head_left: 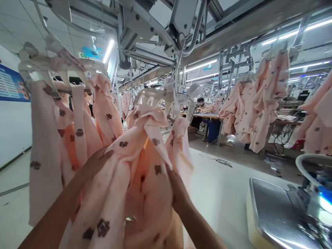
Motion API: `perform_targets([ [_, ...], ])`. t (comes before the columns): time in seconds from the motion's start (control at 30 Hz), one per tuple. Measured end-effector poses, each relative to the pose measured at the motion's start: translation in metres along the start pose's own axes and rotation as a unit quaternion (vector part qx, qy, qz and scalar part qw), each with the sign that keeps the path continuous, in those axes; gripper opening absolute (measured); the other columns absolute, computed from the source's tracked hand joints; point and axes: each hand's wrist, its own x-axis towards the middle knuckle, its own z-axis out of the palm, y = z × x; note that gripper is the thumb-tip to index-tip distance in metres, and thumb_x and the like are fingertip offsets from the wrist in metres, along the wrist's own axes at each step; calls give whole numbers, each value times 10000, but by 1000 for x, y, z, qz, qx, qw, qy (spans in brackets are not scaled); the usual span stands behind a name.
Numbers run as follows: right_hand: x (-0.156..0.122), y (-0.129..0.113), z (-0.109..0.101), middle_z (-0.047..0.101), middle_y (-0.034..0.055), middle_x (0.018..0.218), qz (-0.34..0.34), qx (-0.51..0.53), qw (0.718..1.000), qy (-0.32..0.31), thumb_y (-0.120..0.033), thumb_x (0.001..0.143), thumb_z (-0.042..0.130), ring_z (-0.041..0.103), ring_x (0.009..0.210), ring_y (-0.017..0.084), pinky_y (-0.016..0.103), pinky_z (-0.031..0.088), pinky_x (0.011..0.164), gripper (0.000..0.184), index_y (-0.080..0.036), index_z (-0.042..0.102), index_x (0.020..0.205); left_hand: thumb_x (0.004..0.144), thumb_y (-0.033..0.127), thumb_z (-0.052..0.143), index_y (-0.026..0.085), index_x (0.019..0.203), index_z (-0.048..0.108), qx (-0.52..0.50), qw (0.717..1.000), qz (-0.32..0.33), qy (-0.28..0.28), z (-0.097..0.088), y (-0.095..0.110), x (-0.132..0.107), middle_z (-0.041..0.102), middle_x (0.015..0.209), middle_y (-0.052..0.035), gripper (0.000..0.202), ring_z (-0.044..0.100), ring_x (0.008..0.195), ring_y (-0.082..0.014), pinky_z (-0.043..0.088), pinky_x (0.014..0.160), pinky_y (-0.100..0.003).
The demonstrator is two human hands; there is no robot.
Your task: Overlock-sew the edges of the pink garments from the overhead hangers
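As a pink garment (pixel 155 190) hangs from a white hanger (pixel 155 96), my left fingers (pixel 102 155) and right fingers (pixel 175 183) touch its cloth, whether pinching I cannot tell; tugging hard could pull it loose.

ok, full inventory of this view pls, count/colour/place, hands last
front garment: one, pink with dark patches, centre, between the hands
centre hanger: one, white, above it
left garments: several, pink, hanging
left hangers: at least two, white, upper left
right garments: several, pink, hanging
table: one, white, below
machine: one, partly seen, silver, lower right
rail: grey, overhead
lights: several, white, ceiling
sign: one, "08", green and white, upper left
poster: one, blue, left wall
background: too small to count
left hand: one, on fabric, left of centre
right hand: one, at front garment's right edge
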Motion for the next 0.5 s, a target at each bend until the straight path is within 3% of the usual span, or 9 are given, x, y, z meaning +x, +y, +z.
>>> perform_targets([
  [0.1, -27, -28, -18, 713, 98, 873, 57, 104, 991, -55, -534, 672, 755, 670, 873, 289, 385, 529, 835, 575, -138, 632, 1069, 778, 484, 504, 142, 1113, 581, 10, 997, 27, 78, 45, -5, 3, 568, 1199, -152, 485, 434, 1218, -346, 269, 1085, -518],
  [0.23, -60, -41, -38, 722, 80, 887, 103, 128, 986, -27, -370, 616, 848, 680, 872, 272, 334, 548, 802, 495, -155, 635, 1007, 776, 485, 551, 183, 1031, 581, -50, 997, 45, 49, 123, -6, 14, 621, 1003, -87, 397, 594, 939, -243, 460, 906, -403],
  [0.3, -71, -41, -48, 724, 80, 881, 134, 114, 984, 18, -373, 564, 877, 677, 891, 282, 333, 549, 811, 552, -152, 635, 1008, 834, 480, 480, 153, 1083, 540, -89, 994, 27, 61, 147, -8, 31, 600, 1065, -108, 416, 598, 938, -223, 477, 861, -388],
  [0.4, -80, -43, -59, 725, 78, 875, 143, 89, 982, 82, -415, 527, 898, 667, 927, 292, 331, 541, 847, 637, -140, 641, 1042, 855, 444, 493, 120, 1144, 498, -146, 988, 17, 51, 155, -10, 60, 573, 1150, -130, 434, 584, 1006, -210, 478, 866, -382],
  [0.5, -81, -46, -67, 726, 80, 876, 138, 69, 983, 103, -455, 554, 882, 664, 935, 310, 355, 548, 841, 657, -140, 643, 1078, 760, 454, 623, 123, 1052, 563, -192, 981, 16, -12, 138, -3, 72, 643, 995, -92, 446, 621, 849, -187, 510, 746, -333],
])
